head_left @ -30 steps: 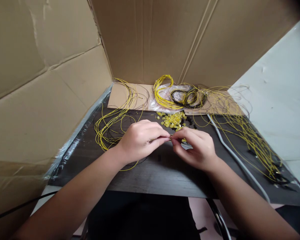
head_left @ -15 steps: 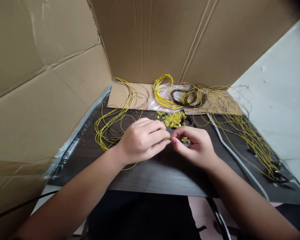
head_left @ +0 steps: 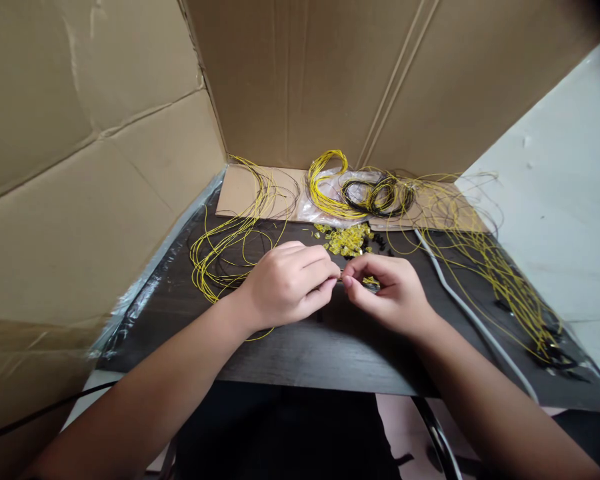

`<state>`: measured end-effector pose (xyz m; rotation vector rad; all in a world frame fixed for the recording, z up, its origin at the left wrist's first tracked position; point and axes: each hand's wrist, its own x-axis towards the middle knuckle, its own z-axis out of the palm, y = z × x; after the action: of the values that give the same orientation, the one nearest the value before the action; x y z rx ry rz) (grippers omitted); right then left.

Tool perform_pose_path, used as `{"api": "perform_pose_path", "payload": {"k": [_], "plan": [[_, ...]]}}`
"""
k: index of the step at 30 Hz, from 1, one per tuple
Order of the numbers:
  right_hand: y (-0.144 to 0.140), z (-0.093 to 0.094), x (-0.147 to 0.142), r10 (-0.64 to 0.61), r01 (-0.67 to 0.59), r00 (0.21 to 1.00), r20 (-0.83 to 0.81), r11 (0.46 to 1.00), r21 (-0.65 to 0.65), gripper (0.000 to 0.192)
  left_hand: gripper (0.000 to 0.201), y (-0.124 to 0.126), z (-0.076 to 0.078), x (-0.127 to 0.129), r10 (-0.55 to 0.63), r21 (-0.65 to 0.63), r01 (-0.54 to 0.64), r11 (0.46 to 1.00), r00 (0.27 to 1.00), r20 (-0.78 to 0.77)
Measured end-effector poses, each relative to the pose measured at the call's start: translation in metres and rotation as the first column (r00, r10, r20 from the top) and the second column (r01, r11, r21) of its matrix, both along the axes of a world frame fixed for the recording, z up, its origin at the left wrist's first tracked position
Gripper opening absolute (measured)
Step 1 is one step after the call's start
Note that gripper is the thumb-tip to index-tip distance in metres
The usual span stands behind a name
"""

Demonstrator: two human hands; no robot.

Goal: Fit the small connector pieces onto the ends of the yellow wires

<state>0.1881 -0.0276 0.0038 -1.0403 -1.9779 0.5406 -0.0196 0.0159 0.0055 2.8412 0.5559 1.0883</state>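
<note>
Over the middle of the table, my left hand point(head_left: 295, 283) is closed, palm down, on thin wire. A short stretch of the wire point(head_left: 341, 275) shows between my two hands. My right hand point(head_left: 393, 290) pinches with thumb and forefinger where that wire ends from view; what lies in its fingertips is hidden. Loose yellow wires point(head_left: 207, 257) loop on the table left of my left hand. Just beyond my fingers lies a pile of small clear-yellow pieces point(head_left: 349, 239), with small black pieces point(head_left: 379, 241) beside it.
Yellow and black coiled wires point(head_left: 325, 193) rest on a plastic bag and a cardboard strip point(head_left: 240, 193) at the back. Yellow wires with black ends point(head_left: 520, 293) spread at the right. A grey cable point(head_left: 460, 300) crosses the table point(head_left: 300, 360). Cardboard walls point(head_left: 145, 153) stand left and behind.
My left hand's fingertips have shifted slightly and curled in a little, and less of the wire shows between the hands. My right hand stays in its pinch at nearly the same place.
</note>
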Motion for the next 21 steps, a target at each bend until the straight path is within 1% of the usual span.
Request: {"api": "perform_pose_path", "payload": {"k": [6,11,17,21], "plan": [[-0.0015,0.0001,0.0000,0.020,-0.020,1.000,-0.013,1.000,0.018,0.007,0.009,-0.0023,0.0004,0.0000,-0.008,-0.044,0.008,0.999,1.000,-0.003],[0.0001,0.0015,0.0015,0.035,-0.034,0.999,-0.023,0.999,0.024,0.006,0.009,-0.0042,0.0009,0.0009,-0.003,-0.095,-0.002,0.995,0.998,-0.057],[0.0002,0.0006,0.0012,0.062,-0.061,0.998,-0.032,0.997,0.044,0.007,0.009,-0.0043,-0.0011,0.0027,0.000,-0.073,-0.008,0.997,0.994,-0.108],[-0.0005,0.0009,0.0016,0.060,-0.058,0.998,-0.031,0.997,0.055,0.006,0.011,-0.0045,-0.0006,0.0025,-0.007,-0.070,0.001,0.998,0.996,-0.092]]}}
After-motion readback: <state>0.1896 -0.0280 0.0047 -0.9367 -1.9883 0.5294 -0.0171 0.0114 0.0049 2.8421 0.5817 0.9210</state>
